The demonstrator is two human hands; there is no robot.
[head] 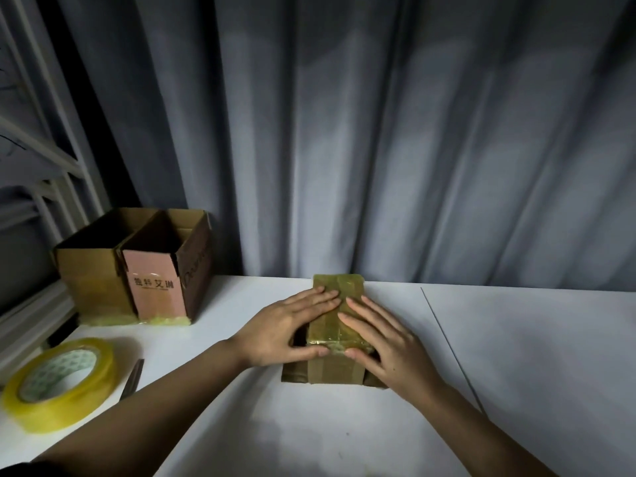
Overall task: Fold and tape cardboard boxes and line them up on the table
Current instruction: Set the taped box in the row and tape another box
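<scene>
A small taped cardboard box (pixel 335 368) stands on the white table (pixel 241 425), its top covered with shiny clear tape. My left hand (pixel 285 332) lies flat on the left half of the top, fingers straight, thumb at the front edge. My right hand (pixel 382 342) lies flat on the right half, its fingers pointing to the far left across the tape. Two open cardboard boxes stand side by side at the back left: a plain brown one (pixel 93 270) and one with a pink front panel (pixel 165 266).
A big roll of yellowish clear tape (pixel 58 385) lies at the left table edge. Beside it rests a thin dark tool (pixel 132 378), likely scissors. A grey curtain (pixel 378 132) hangs behind the table. A seam (pixel 451 346) runs across the table on the right.
</scene>
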